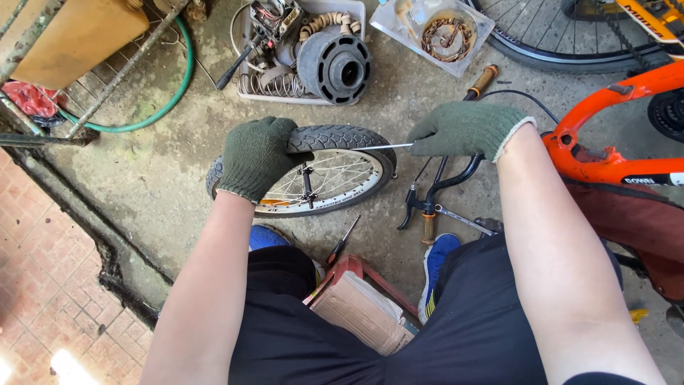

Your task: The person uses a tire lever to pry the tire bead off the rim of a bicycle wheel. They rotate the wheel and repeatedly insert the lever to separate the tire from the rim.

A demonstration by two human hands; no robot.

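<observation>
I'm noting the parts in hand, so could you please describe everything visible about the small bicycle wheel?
The small bicycle wheel has a dark treaded tyre, a pale rim, thin metal spokes and a dark central axle. It stands tilted on the concrete floor. The left hand, in a green knit glove, grips the tyre's top; the gloved right hand holds a thin metal rod whose tip reaches the tyre.

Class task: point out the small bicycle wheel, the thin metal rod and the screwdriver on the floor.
small bicycle wheel [342, 137], head view, tyre tread.
thin metal rod [381, 147], head view, mid-shaft.
screwdriver [336, 251], head view, red-and-black handle.
</observation>
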